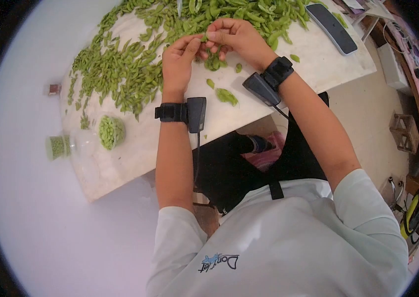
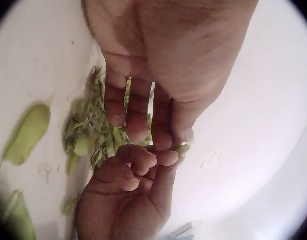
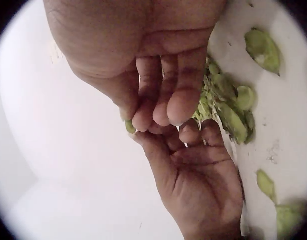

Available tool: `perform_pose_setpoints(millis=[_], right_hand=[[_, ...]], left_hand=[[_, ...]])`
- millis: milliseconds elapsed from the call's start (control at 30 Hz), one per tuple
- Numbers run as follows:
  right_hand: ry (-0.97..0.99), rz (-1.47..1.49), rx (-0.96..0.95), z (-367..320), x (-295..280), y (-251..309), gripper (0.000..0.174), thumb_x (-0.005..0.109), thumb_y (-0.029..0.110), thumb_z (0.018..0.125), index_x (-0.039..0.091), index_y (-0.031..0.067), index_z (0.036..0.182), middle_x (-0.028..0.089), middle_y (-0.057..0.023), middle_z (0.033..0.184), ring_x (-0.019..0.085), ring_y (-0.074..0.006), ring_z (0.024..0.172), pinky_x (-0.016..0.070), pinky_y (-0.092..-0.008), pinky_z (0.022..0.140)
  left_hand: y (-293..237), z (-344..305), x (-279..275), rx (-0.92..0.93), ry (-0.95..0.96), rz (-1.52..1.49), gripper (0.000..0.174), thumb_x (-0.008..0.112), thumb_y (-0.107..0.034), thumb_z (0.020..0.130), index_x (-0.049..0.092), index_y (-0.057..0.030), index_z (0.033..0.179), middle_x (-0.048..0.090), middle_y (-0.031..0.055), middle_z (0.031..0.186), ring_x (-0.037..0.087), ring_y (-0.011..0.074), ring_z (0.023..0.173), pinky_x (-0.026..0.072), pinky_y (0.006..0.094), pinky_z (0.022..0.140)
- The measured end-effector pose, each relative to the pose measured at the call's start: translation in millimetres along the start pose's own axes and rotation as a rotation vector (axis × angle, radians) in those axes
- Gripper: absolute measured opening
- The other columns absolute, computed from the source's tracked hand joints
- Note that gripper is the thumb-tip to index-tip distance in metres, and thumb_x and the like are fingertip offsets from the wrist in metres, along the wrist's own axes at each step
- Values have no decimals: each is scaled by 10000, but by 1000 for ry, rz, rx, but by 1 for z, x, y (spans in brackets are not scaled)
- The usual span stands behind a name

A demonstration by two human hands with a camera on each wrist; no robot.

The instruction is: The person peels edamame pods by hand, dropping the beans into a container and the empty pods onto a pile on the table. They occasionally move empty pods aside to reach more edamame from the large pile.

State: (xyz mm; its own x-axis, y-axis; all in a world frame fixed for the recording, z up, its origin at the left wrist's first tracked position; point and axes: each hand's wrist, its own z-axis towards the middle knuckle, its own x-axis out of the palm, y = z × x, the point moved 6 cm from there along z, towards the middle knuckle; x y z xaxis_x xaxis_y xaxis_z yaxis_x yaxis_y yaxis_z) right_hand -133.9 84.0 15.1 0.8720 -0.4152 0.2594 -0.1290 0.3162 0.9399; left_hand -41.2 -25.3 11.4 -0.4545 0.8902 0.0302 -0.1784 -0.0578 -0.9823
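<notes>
Head view: at upper ctr of frame, a green pod (image 1: 204, 38) is being pinched in the fingertips of L hand (image 1: 178, 62) and R hand (image 1: 241, 42), shelling prob. underway, a splitting squeeze seemingly req'd next.

Wht tbl (image 1: 132, 157): grn pods (image 1: 120, 74), phone (image 1: 332, 28), bean tub (image 1: 121, 131).

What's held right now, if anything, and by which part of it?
Likely a pod, pinched by both the left hand and the right hand. Mostly covered, so which part each grip has can't be told.
</notes>
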Motion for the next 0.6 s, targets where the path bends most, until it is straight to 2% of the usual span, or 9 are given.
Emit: perform_pose_setpoints(millis=[100, 200, 300, 600], right_hand=[[0, 9, 0, 0, -1, -2, 206, 596, 166, 868, 577, 1, 989, 647, -70, 832, 598, -97, 673, 499, -219, 549], [8, 0, 18, -1, 0, -3, 192, 585, 211, 882, 577, 43, 976, 628, -16, 817, 581, -67, 701, 493, -208, 568], [22, -10, 3, 0, 0, 0, 211, 600, 173, 866, 577, 4, 991, 641, -49, 817, 591, -86, 672, 492, -207, 550], [21, -78, -26, -1, -1, -1, 188, 610, 177, 861, 595, 10, 946, 631, -39, 772, 587, -80, 652, 480, -206, 536]], left_hand=[[2, 0, 2, -12, 4, -34, 209, 552, -131, 897, 608, 22, 1028, 648, 68, 835, 566, 105, 660, 457, 221, 619], [-2, -2, 1, -26, 5, 7, 206, 536, -109, 902, 587, 33, 1041, 639, 76, 864, 563, 116, 680, 459, 232, 632], [-6, -2, 2, -14, -1, 128, 201, 546, -102, 891, 595, 27, 1037, 642, 69, 859, 562, 109, 683, 459, 232, 642], [-4, -5, 1, 16, 10, 146, 196, 557, -107, 876, 607, 23, 1013, 633, 50, 816, 554, 101, 675, 445, 224, 642]])
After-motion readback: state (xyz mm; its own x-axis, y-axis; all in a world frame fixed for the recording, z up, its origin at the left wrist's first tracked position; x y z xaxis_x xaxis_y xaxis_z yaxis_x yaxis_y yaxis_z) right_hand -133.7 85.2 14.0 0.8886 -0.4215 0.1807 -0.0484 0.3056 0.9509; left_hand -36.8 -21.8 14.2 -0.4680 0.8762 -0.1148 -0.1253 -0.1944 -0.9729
